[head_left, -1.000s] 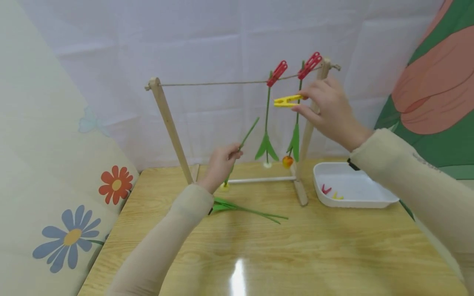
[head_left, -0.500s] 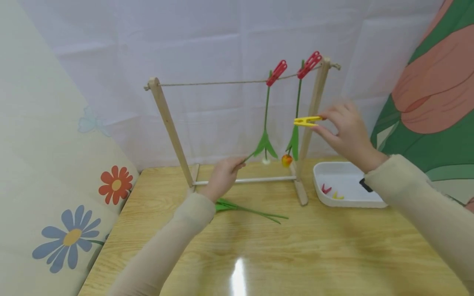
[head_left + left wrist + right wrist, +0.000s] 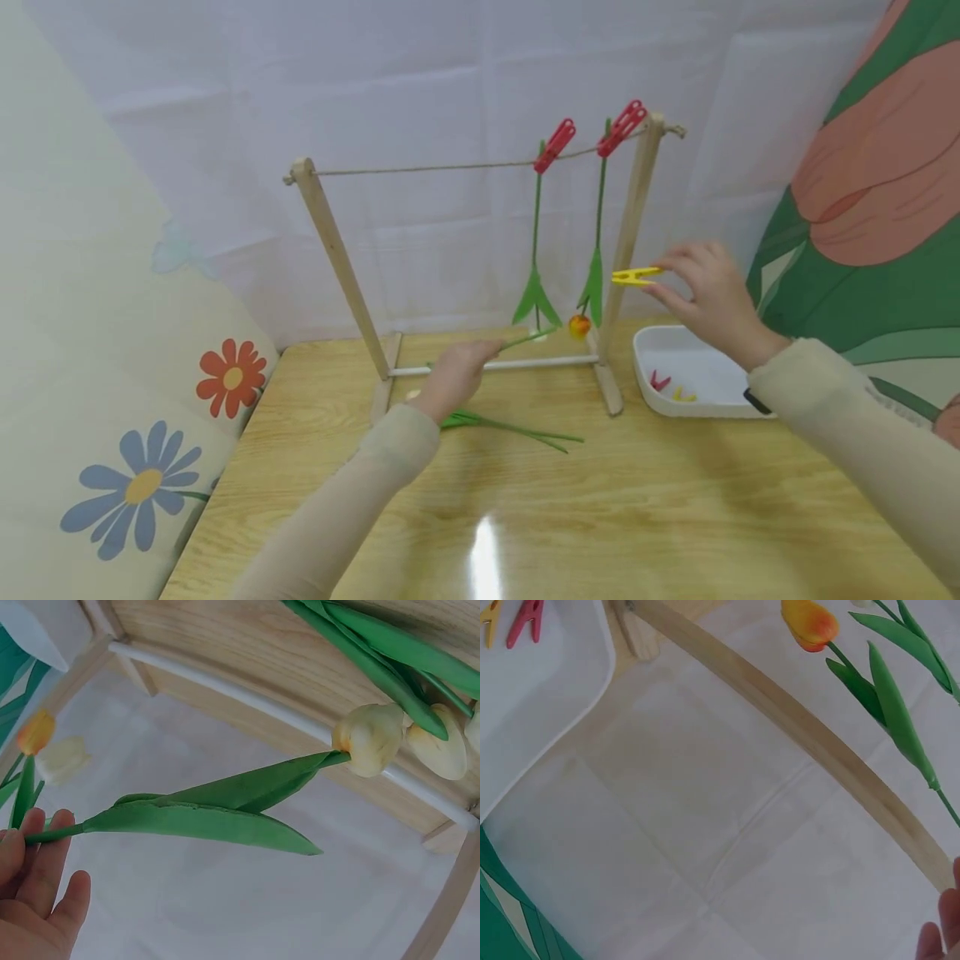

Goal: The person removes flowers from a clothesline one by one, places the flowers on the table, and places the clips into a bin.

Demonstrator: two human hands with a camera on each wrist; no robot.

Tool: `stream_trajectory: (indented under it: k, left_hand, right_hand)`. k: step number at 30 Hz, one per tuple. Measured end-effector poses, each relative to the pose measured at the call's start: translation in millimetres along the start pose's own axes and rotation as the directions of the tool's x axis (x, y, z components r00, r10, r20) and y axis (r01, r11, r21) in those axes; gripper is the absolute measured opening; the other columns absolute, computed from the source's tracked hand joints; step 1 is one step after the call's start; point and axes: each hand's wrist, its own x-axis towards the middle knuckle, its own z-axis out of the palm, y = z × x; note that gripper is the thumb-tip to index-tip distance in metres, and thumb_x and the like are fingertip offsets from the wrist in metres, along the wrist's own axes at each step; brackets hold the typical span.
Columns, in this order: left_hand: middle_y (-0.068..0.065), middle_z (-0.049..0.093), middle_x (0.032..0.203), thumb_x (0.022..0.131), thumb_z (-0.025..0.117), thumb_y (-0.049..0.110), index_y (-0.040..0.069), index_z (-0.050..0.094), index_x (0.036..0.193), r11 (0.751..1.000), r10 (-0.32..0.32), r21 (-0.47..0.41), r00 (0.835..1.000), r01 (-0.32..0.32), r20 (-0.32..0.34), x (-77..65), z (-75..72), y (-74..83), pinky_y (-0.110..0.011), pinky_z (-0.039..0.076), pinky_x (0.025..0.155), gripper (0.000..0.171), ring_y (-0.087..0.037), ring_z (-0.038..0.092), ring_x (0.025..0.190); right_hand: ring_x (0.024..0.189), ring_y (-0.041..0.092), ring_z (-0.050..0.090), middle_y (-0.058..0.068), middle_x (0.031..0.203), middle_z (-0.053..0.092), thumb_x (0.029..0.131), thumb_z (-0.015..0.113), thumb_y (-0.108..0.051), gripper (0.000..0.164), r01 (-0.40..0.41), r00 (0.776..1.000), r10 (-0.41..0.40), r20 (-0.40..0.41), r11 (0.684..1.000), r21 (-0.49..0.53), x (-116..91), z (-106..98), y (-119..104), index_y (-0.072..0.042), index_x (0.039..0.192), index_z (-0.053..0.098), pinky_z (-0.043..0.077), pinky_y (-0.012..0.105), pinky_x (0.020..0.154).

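Observation:
My left hand [image 3: 459, 377] pinches the green stem of a white artificial tulip [image 3: 367, 741]; its stem end points right and its bloom left in the head view. The left wrist view shows the tulip's leaves [image 3: 217, 802] spread beyond the fingers. Between thumb and fingertips, my right hand [image 3: 712, 292] holds a yellow clothespin [image 3: 636, 277] beside the rack's right post. Two tulips hang bloom-down from the string [image 3: 420, 169], each under a red clothespin [image 3: 555, 146]: an orange tulip [image 3: 579, 326] at right and a white one with green leaves [image 3: 537, 298] left of it.
More tulips with green stems [image 3: 517, 429] lie on the wooden table [image 3: 600, 508] below my left hand. At right stands a white tray [image 3: 652, 400] with a red clothespin [image 3: 660, 382] and a yellow one inside. The rack's left post [image 3: 333, 258] rises behind.
My right hand has moved down and to the right with the yellow clothespin, away from the string. My left hand has lowered, and its tulip has tipped from steep to nearly level.

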Motion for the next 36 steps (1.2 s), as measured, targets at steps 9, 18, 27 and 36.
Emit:
stream_trajectory:
  k: [9, 18, 27, 36]
  left_hand:
    - [-0.018, 0.067, 0.115, 0.080, 0.053, -0.025, -0.002, 0.065, 0.119, 0.995, 0.067, 0.069, 0.998, -0.066, -0.014, -3.0, 9.1, -2.7, -0.040, 0.054, 0.091, 0.047, -0.034, 0.066, 0.103]
    - [-0.013, 0.068, 0.117, 0.080, 0.053, -0.022, 0.005, 0.063, 0.125, 0.987, 0.020, 0.158, 0.992, -0.039, 0.123, -3.2, 21.1, 5.2, -0.039, 0.054, 0.092, 0.054, -0.029, 0.065, 0.103]
    - [-0.009, 0.067, 0.118, 0.082, 0.056, -0.017, 0.008, 0.062, 0.126, 0.952, 0.068, 0.277, 0.973, -0.129, 0.220, -2.7, 35.2, 14.9, -0.044, 0.051, 0.095, 0.051, -0.025, 0.066, 0.102]
    - [-0.005, 0.068, 0.118, 0.082, 0.064, -0.009, 0.013, 0.062, 0.126, 0.922, 0.116, 0.330, 0.956, -0.204, 0.268, -3.7, 51.3, 19.4, -0.040, 0.044, 0.105, 0.049, -0.020, 0.064, 0.109]
  right_hand:
    - [0.093, 0.045, 0.049, 0.028, 0.098, 0.060, 0.095, 0.060, -0.043, 0.055, -0.084, 0.996, 0.084, 0.038, 0.996, 0.007, -20, -1, 14, 0.011, 0.100, 0.065, 0.040, 0.056, 0.078]
    - [0.092, 0.046, 0.050, 0.029, 0.098, 0.059, 0.078, 0.076, 0.001, 0.026, -0.173, 0.979, 0.175, 0.105, 0.985, -0.024, -36, -2, 22, 0.012, 0.098, 0.064, 0.041, 0.058, 0.078]
    - [0.093, 0.045, 0.049, 0.029, 0.098, 0.058, 0.082, 0.074, -0.001, 0.023, -0.257, 0.946, 0.260, 0.191, 0.965, -0.042, -50, 2, 36, 0.012, 0.098, 0.064, 0.042, 0.058, 0.077]
    - [0.094, 0.045, 0.049, 0.030, 0.099, 0.058, 0.088, 0.071, -0.006, 0.023, -0.296, 0.917, 0.301, 0.263, 0.953, -0.059, -62, 6, 47, 0.013, 0.099, 0.063, 0.041, 0.060, 0.079]
